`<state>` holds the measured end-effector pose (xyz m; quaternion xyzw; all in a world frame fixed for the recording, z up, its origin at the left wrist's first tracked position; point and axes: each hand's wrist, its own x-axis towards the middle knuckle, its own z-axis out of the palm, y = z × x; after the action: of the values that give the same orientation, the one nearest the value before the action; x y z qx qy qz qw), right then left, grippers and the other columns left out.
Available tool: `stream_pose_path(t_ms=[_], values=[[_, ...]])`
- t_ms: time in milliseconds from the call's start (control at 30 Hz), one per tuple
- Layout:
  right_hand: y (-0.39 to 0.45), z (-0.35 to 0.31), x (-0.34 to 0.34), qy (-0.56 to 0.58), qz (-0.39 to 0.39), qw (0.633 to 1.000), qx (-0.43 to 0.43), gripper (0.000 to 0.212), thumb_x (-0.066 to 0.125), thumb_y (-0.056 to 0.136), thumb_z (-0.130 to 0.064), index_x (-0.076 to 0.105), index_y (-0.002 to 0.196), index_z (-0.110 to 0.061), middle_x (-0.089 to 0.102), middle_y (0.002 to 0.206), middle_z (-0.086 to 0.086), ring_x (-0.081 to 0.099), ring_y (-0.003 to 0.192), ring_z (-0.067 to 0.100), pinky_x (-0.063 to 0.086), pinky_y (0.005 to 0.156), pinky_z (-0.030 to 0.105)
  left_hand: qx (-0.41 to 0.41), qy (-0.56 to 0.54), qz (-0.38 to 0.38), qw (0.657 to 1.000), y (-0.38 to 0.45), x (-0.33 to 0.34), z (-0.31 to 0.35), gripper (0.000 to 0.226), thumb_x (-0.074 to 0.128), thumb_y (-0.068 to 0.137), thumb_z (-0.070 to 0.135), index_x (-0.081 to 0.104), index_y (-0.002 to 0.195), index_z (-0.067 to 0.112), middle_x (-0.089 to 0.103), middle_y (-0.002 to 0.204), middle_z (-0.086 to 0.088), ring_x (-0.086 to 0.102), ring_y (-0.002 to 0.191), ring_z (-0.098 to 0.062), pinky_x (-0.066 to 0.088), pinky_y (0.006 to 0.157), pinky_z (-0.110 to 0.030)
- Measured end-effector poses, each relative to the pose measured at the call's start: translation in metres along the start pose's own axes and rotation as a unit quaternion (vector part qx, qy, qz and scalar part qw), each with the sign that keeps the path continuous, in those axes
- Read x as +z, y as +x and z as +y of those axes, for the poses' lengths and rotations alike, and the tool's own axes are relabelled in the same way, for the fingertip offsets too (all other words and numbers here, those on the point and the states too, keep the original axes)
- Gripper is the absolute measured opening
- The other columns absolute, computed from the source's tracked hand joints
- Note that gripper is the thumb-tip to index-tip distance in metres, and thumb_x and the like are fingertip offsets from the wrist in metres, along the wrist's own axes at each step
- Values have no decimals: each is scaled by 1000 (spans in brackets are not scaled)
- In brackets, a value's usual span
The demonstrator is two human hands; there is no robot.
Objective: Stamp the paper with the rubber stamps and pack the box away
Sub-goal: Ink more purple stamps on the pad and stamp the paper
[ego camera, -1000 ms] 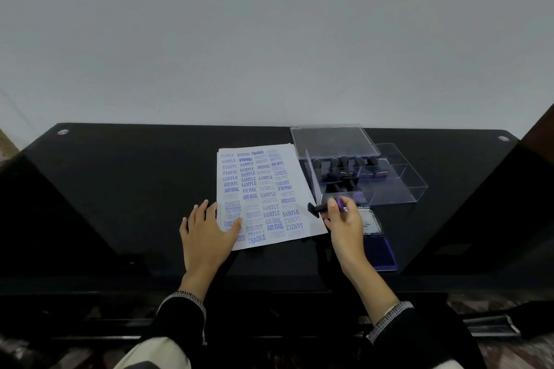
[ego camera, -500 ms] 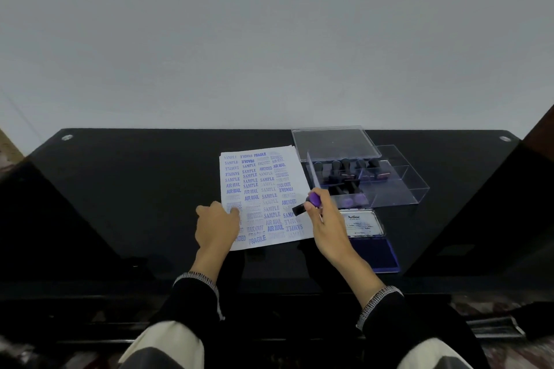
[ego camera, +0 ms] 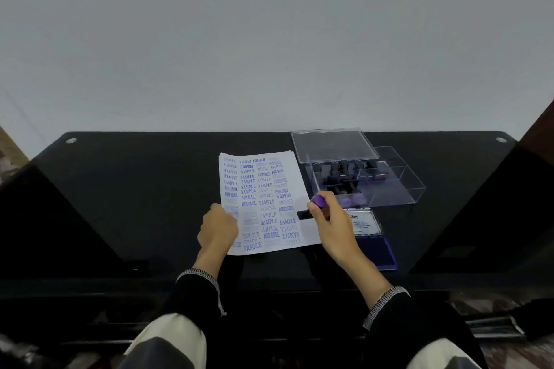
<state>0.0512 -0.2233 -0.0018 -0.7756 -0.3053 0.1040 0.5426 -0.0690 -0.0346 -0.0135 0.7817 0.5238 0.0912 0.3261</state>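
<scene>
A rubber stamp (ego camera: 311, 209) with a purple handle is grasped in the curled fingers of the right hand (ego camera: 331, 226), and its black base is set down on the right edge of the paper (ego camera: 263, 201). The left edge of the sheet is gripped by the left hand (ego camera: 217, 226), whose fingers are curled onto it. The paper is spread on the black table (ego camera: 135, 189), covered with blue prints. The clear box (ego camera: 368, 183), lid raised, is placed just right of it, with more stamps inside. An open ink pad (ego camera: 374, 244) is seen beside the right hand.

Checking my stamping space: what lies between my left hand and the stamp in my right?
In the head view, only the stamped paper lies between left hand and stamp.
</scene>
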Motion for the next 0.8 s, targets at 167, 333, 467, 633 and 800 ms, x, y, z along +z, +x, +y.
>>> stream_pose_path(t_ms=[167, 333, 467, 633, 800], values=[[-13, -4, -20, 5, 46, 999, 19, 11, 55, 94, -27, 55, 101, -18, 59, 87, -3, 54, 78, 10, 41, 63, 11, -1, 36, -49, 998, -13, -17, -12, 17, 43, 96, 18, 49, 108, 9, 59, 106, -7, 59, 83, -22, 43, 62, -32], [-32, 7, -51, -24, 83, 995, 49, 9, 60, 91, -27, 57, 93, -19, 63, 86, 2, 59, 79, 18, 46, 65, 20, -37, 99, -83, 991, -40, -26, -14, 22, 51, 92, 20, 49, 112, 9, 56, 108, -7, 57, 97, -24, 45, 75, -33], [-44, 15, -68, -10, 91, 994, 61, 8, 58, 92, -22, 55, 96, -28, 63, 90, -3, 64, 82, 20, 49, 66, 21, 22, 165, 35, 985, -57, -10, -3, 59, 60, 89, 22, 29, 136, 4, 30, 141, -17, 33, 127, -34, 36, 102, -43], [-50, 17, -86, -23, 84, 995, 49, 7, 56, 94, -22, 58, 100, -24, 62, 91, 3, 63, 76, 19, 46, 58, 10, 319, 45, 38, 946, -55, 20, 8, 36, 55, 94, 25, 53, 130, 19, 46, 140, 0, 38, 130, -20, 31, 107, -37], [-53, 22, -95, -53, 66, 996, 32, 8, 52, 96, -23, 55, 103, -23, 61, 83, 6, 60, 69, 14, 43, 57, 7, 347, 159, -29, 924, -43, 44, 4, 61, 44, 87, 67, 41, 140, 37, 30, 155, 2, 20, 145, -23, 14, 117, -49]])
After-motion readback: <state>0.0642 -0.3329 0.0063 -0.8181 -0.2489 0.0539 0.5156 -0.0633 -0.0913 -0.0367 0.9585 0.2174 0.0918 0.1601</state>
